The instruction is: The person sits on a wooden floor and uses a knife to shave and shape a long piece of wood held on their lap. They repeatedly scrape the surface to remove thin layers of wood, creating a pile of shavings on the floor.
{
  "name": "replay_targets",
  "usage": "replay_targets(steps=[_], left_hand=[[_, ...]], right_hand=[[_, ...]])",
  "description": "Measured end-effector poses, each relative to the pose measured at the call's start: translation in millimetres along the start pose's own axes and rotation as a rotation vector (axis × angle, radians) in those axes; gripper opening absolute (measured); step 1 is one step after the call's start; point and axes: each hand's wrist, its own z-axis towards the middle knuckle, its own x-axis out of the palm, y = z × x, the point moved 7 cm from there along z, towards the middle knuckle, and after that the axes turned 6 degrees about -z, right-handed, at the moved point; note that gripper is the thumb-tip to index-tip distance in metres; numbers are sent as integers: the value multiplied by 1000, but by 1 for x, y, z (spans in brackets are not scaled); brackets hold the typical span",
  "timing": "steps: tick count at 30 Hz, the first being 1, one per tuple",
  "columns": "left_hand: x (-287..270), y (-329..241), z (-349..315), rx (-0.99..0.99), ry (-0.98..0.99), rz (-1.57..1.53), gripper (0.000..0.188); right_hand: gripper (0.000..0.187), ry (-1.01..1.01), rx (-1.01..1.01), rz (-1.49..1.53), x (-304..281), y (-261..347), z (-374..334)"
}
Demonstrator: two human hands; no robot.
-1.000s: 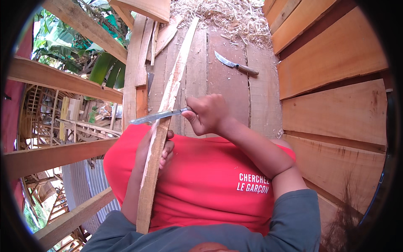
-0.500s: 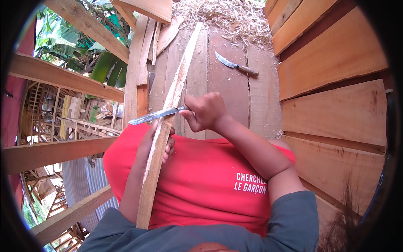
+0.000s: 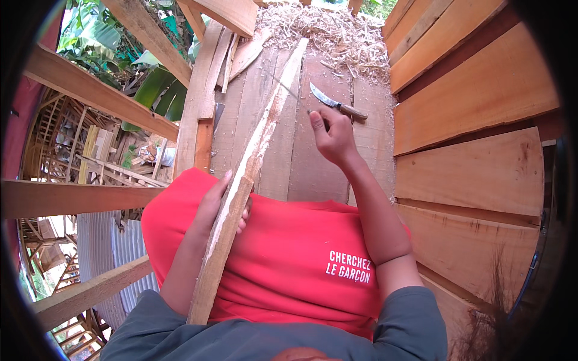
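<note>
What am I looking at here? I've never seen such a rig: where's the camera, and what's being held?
There is no machine here, just a person's bare hands. A fisheye camera worn on the head looks down, hence the dark rim and bent edges. The left hand grips a long wooden stick, paler along its far part. The right hand holds a knife, its blade showing as a thin, blurred line crossing the stick in view. On the planks beyond lie a curved knife and a heap of wood shavings.
</note>
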Motion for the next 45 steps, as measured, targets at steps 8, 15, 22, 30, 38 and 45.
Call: replay_targets(steps=[8, 15, 22, 30, 38, 45], left_hand=[[-3, 4, -3, -45, -24, -14, 63], [1, 3, -3, -58, -11, -41, 60], [14, 2, -5, -27, 2, -46, 52], [12, 0, -2, 28, -23, -65, 58], [13, 3, 0, -12, -37, -94, 58], [12, 3, 6, -16, 12, -104, 57]], right_hand=[[47, 296, 70, 553, 56, 5, -15], [43, 366, -40, 478, 43, 32, -26], [56, 195, 56, -70, 42, 16, -22], [53, 246, 28, -267, 57, 53, -32], [53, 226, 123, -202, 60, 60, -38], [53, 193, 129, -176, 54, 59, -34]])
